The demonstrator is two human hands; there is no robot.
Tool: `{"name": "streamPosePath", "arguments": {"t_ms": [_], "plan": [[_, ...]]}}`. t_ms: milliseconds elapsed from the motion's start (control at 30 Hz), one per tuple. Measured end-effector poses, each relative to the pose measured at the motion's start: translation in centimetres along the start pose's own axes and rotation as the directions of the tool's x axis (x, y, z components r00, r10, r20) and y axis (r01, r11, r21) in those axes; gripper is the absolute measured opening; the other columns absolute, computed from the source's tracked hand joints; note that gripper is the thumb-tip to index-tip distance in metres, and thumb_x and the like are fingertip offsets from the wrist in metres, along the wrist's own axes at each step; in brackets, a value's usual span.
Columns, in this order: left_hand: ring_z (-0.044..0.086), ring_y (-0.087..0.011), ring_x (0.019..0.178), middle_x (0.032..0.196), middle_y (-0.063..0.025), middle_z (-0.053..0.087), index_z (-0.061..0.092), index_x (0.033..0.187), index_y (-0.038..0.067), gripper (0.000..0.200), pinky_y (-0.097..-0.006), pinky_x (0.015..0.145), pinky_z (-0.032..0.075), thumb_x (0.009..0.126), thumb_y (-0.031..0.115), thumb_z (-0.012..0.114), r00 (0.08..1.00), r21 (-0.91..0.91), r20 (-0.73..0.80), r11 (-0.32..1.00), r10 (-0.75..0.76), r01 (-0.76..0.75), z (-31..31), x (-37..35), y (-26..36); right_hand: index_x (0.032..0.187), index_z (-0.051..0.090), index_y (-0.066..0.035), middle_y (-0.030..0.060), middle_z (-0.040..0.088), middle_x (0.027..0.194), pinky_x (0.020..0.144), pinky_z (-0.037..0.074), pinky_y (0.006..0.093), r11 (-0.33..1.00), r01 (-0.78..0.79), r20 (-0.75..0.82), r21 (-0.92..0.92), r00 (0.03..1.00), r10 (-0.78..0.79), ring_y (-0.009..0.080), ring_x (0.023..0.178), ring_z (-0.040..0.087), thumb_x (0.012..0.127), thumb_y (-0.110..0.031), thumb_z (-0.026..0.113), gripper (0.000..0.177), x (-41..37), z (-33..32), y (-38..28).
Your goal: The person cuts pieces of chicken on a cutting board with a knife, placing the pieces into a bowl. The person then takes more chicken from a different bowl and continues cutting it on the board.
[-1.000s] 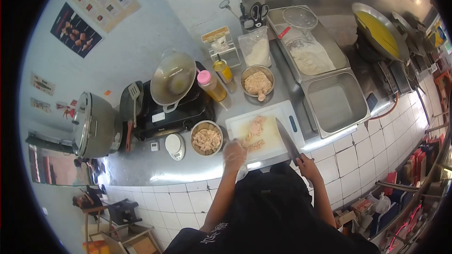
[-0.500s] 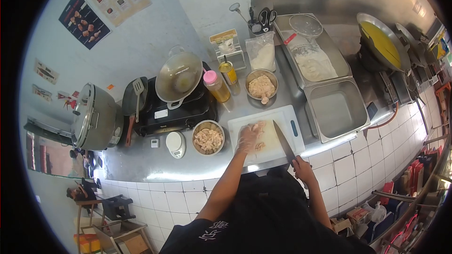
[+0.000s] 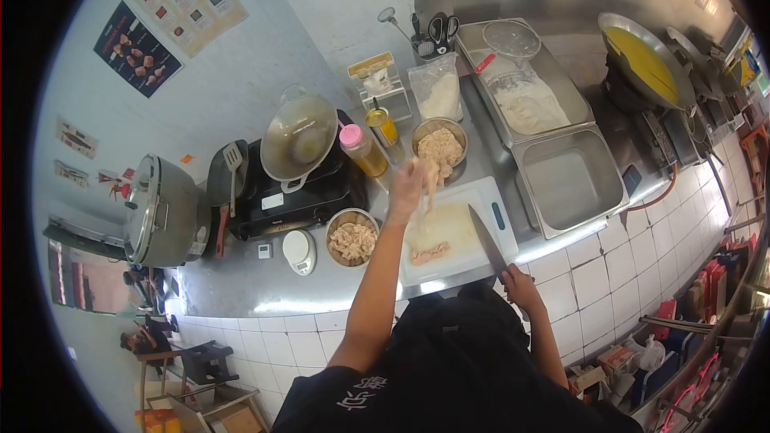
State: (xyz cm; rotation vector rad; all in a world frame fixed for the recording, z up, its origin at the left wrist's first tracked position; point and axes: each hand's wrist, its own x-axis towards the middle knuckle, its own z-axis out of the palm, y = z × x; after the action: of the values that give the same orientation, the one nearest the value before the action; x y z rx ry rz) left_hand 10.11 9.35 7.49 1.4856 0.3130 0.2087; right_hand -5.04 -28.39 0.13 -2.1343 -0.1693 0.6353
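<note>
My left hand (image 3: 410,184), in what looks like a clear plastic glove, is raised over the far left of the white cutting board (image 3: 473,192). A pale strip of raw chicken (image 3: 431,186) hangs from its closed fingers, just in front of a metal bowl of raw meat (image 3: 439,147). Low on the right, my right hand (image 3: 521,286) grips the handle of a large knife (image 3: 487,239), its blade slanting over the board's right part. Small chicken pieces (image 3: 431,253) lie near the board's front edge. Left of the board stands a bowl of cut chicken (image 3: 353,240).
A white kitchen scale (image 3: 300,252) and a black stove with a wok (image 3: 298,140) are to the left. Behind stand a pink-capped bottle (image 3: 362,150) and a bag of white powder (image 3: 437,92). Metal trays (image 3: 569,180), one holding flour, sit right; farther right is a pan of yellow oil (image 3: 646,64).
My left hand has risen from the board and moved away toward the back bowl, now with a chicken strip hanging from it. My right hand stays on the knife at the right.
</note>
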Motion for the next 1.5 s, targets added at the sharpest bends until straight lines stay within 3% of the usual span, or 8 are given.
{"name": "streamPosePath", "arguments": {"t_ms": [133, 400, 600, 900, 1000, 1200, 1333, 1500], "plan": [[0.066, -0.0225, 0.088, 0.096, -0.0142, 0.071, 0.065, 0.114, -0.003, 0.032, -0.0354, 0.080, 0.051, 0.100, 0.026, 0.061, 0.921, 0.182, 0.041, 0.903, 0.388, -0.389, 2.3, 0.8, 0.5, 0.106, 0.052, -0.002, 0.0130, 0.063, 0.066, 0.048, 0.052, 0.0374, 0.996, -0.079, 0.036, 0.040, 0.996, 0.077, 0.0223, 0.050, 0.063, 0.106, -0.026, 0.052, 0.024, -0.4, -0.9, -1.8], [0.065, -0.0335, 0.119, 0.124, -0.0249, 0.068, 0.067, 0.125, 0.000, 0.045, -0.0398, 0.103, 0.049, 0.090, 0.029, 0.069, 0.977, 0.709, 0.092, 0.702, -0.192, 0.072, -2.0, -10.2, -4.9, 0.110, 0.052, -0.003, 0.0221, 0.068, 0.074, 0.059, 0.052, 0.0485, 0.997, -0.075, 0.007, -0.005, 0.997, 0.075, 0.0412, 0.064, 0.068, 0.105, -0.028, 0.050, 0.025, -1.1, -1.1, -0.9], [0.069, -0.0386, 0.093, 0.102, -0.0232, 0.071, 0.073, 0.107, 0.002, 0.038, -0.0489, 0.084, 0.053, 0.087, 0.034, 0.070, 0.979, 0.906, 0.204, 0.382, -0.020, -0.181, -3.3, -16.9, -6.0, 0.116, 0.052, -0.003, 0.0143, 0.064, 0.066, 0.050, 0.052, 0.0394, 0.989, -0.112, 0.070, 0.098, 0.992, 0.105, 0.0255, 0.051, 0.065, 0.107, -0.026, 0.048, 0.025, -1.0, -0.8, -2.0], [0.066, -0.0402, 0.080, 0.094, -0.0239, 0.068, 0.065, 0.101, -0.002, 0.034, -0.0465, 0.078, 0.052, 0.094, 0.031, 0.065, 0.967, 0.775, 0.184, 0.631, -0.178, -0.031, -4.3, -15.8, -8.0, 0.118, 0.050, 0.000, 0.0105, 0.062, 0.066, 0.046, 0.050, 0.0350, 0.993, -0.091, 0.152, 0.080, 0.985, 0.078, 0.0191, 0.048, 0.062, 0.107, -0.026, 0.048, 0.028, 0.8, -0.3, -4.9], [0.066, -0.0300, 0.071, 0.086, -0.0161, 0.069, 0.060, 0.101, -0.003, 0.028, -0.0391, 0.072, 0.053, 0.096, 0.024, 0.067, 0.969, 0.556, 0.237, 0.807, 0.076, -0.199, -2.6, -15.4, -7.7, 0.111, 0.049, -0.001, 0.0092, 0.060, 0.064, 0.045, 0.049, 0.0340, 0.993, -0.014, 0.073, 0.116, 0.997, 0.005, 0.0179, 0.047, 0.060, 0.107, -0.025, 0.049, 0.024, 1.2, 0.5, -4.5], [0.059, -0.0088, 0.069, 0.080, -0.0036, 0.065, 0.066, 0.108, -0.001, 0.042, -0.0284, 0.063, 0.049, 0.097, 0.039, 0.067, 0.979, 0.074, 0.164, 0.991, -0.119, 0.108, 3.3, -13.5, -8.7, 0.111, 0.045, -0.003, 0.0140, 0.060, 0.064, 0.048, 0.051, 0.0414, 0.992, -0.034, -0.088, 0.118, 0.995, 0.044, 0.0265, 0.050, 0.064, 0.106, -0.020, 0.048, 0.018, 0.7, 0.6, -7.4], [0.060, -0.0108, 0.065, 0.076, -0.0043, 0.067, 0.072, 0.106, 0.002, 0.039, -0.0300, 0.063, 0.049, 0.094, 0.039, 0.071, 0.970, 0.266, 0.039, 0.938, -0.241, 0.222, 3.0, -13.9, -11.2, 0.116, 0.045, -0.003, 0.0314, 0.064, 0.074, 0.067, 0.049, 0.0630, 0.953, 0.198, -0.046, -0.229, 0.976, -0.214, 0.0551, 0.076, 0.063, 0.103, -0.016, 0.045, 0.018, 1.9, 3.4, -4.2], [0.067, -0.0242, 0.067, 0.077, -0.0128, 0.072, 0.077, 0.093, 0.006, 0.030, -0.0374, 0.066, 0.053, 0.090, 0.035, 0.072, 0.969, 0.560, -0.081, 0.794, -0.233, 0.237, -1.5, -16.0, -10.9, 0.117, 0.044, -0.004, 0.0326, 0.065, 0.076, 0.069, 0.047, 0.0668, 0.935, 0.091, -0.017, -0.342, 0.995, -0.103, 0.0545, 0.077, 0.064, 0.104, -0.023, 0.047, 0.023, 1.8, 5.5, -5.3]]}}
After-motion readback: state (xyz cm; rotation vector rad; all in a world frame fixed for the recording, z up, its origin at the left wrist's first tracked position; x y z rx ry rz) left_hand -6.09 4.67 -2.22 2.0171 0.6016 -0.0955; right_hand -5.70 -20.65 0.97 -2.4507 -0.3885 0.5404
